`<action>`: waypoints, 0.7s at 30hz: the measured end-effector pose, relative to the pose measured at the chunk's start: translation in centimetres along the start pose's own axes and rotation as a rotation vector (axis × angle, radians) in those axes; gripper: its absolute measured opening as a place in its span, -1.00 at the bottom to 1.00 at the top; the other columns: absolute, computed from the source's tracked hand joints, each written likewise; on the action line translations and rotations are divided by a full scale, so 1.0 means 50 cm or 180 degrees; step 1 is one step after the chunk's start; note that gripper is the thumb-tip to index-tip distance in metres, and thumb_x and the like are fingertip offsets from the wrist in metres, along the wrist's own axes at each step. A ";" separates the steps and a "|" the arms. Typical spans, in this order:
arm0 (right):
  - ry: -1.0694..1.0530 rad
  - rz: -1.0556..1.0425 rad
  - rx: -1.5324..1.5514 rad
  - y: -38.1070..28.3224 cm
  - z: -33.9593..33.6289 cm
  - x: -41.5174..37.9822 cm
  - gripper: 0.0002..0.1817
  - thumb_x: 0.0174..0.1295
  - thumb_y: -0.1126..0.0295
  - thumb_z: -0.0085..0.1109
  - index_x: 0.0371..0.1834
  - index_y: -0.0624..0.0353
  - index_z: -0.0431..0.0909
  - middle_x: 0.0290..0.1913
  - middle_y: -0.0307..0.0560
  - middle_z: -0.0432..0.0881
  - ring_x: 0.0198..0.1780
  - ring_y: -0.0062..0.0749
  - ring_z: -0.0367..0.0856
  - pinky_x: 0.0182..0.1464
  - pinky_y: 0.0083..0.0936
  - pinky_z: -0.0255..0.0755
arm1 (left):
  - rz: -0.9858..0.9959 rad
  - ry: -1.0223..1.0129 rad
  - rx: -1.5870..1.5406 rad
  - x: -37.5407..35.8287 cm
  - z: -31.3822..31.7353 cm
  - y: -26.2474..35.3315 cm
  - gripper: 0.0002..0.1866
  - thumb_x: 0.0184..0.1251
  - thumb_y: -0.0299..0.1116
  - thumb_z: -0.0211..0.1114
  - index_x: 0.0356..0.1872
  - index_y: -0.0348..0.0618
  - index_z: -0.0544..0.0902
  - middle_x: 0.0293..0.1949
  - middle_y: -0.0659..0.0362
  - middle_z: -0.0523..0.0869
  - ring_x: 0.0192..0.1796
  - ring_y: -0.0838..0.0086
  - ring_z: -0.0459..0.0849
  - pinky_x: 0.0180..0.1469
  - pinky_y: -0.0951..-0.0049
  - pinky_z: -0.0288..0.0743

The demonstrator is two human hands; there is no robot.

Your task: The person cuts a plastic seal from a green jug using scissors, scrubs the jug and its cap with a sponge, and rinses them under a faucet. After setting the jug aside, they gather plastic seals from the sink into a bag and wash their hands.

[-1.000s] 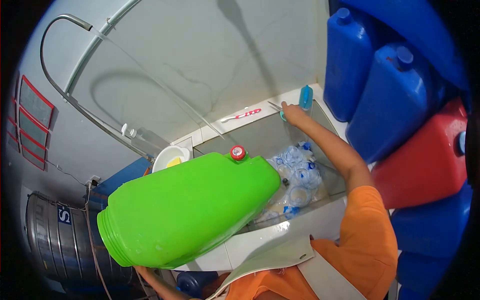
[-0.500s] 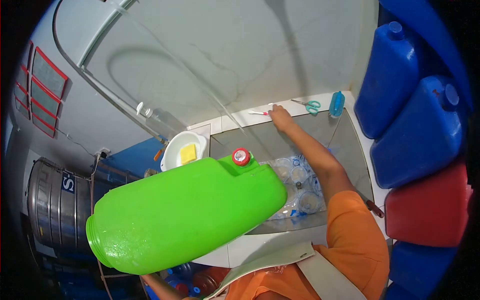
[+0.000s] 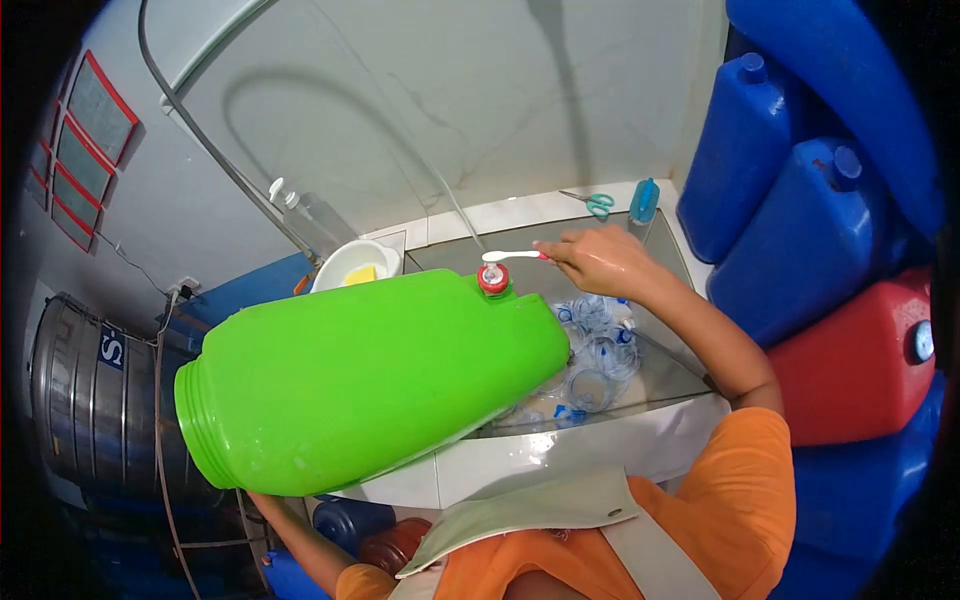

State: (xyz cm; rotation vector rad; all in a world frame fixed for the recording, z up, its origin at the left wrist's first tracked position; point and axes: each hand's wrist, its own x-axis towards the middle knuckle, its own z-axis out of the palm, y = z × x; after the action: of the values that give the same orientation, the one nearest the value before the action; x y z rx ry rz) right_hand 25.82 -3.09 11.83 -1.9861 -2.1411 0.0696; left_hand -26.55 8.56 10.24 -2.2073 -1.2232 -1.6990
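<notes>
A large green plastic jug (image 3: 370,380) lies tilted on its side in front of me, its threaded mouth at the lower left. Near its right end is a small spigot with a red collar (image 3: 493,279). My right hand (image 3: 606,262) is closed on a toothbrush (image 3: 516,255), white with a pink-red part near the fingers. The brush head is right at the top of the spigot. My left forearm (image 3: 305,545) reaches up behind the jug's lower left end, and the jug hides my left hand and its fingers.
Below the jug is a tiled basin (image 3: 660,385) with clear plastic pieces (image 3: 598,355) in water. A white bowl with a yellow sponge (image 3: 360,274), a pump bottle (image 3: 310,218), scissors (image 3: 598,204) and a teal brush (image 3: 645,200) stand along the ledge. Blue jugs (image 3: 735,165) and a red jug (image 3: 850,375) are at right.
My right hand has picked up the toothbrush from the back ledge and brought it toward me to the spigot. The jug has shifted slightly upward in view.
</notes>
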 end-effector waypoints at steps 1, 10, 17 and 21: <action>0.0073 0.0057 -0.0298 -0.003 -0.007 0.002 -0.64 0.20 0.26 -0.07 0.08 -0.13 0.48 -0.37 -0.06 0.58 -0.42 -0.22 0.59 -0.43 -0.29 0.45 | 0.0015 0.0001 -0.0013 0.000 0.003 0.000 -0.83 0.03 -0.49 0.24 -0.35 -0.37 0.58 -0.51 0.09 0.63 -0.44 0.43 0.62 -0.38 0.49 0.44; -0.0235 -0.0206 -0.0696 -0.053 -0.056 0.008 -0.67 0.18 0.27 -0.07 0.00 -0.08 0.55 -0.52 -0.02 0.56 -0.47 -0.17 0.59 -0.49 -0.27 0.44 | 0.0057 0.0051 -0.0112 0.013 0.011 0.001 -0.83 0.03 -0.50 0.24 -0.35 -0.38 0.57 -0.50 0.09 0.63 -0.44 0.43 0.62 -0.37 0.49 0.44; 0.0162 0.0397 0.2293 0.044 0.090 -0.024 -0.64 0.23 0.19 0.00 -0.01 0.13 0.54 -0.51 -0.02 0.58 -0.44 -0.44 0.54 -0.34 -0.44 0.38 | 0.0068 0.0061 -0.0142 0.008 0.007 0.003 -0.83 0.03 -0.50 0.24 -0.35 -0.38 0.57 -0.50 0.09 0.63 -0.43 0.43 0.62 -0.37 0.49 0.44; 0.0336 0.0515 0.3528 0.039 0.247 -0.010 -0.62 0.25 0.21 0.04 0.05 0.19 0.49 -0.52 -0.15 0.56 -0.42 -0.56 0.44 -0.29 -0.56 0.35 | 0.0078 0.0042 -0.0135 0.017 0.013 0.002 -0.83 0.03 -0.50 0.24 -0.35 -0.38 0.57 -0.50 0.09 0.63 -0.43 0.43 0.62 -0.36 0.49 0.44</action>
State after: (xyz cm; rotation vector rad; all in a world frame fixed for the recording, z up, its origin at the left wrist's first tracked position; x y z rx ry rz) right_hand 25.39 -2.02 -0.64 -1.3911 -1.3316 0.9199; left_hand -25.92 9.31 10.77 -2.2213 -1.1631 -1.7434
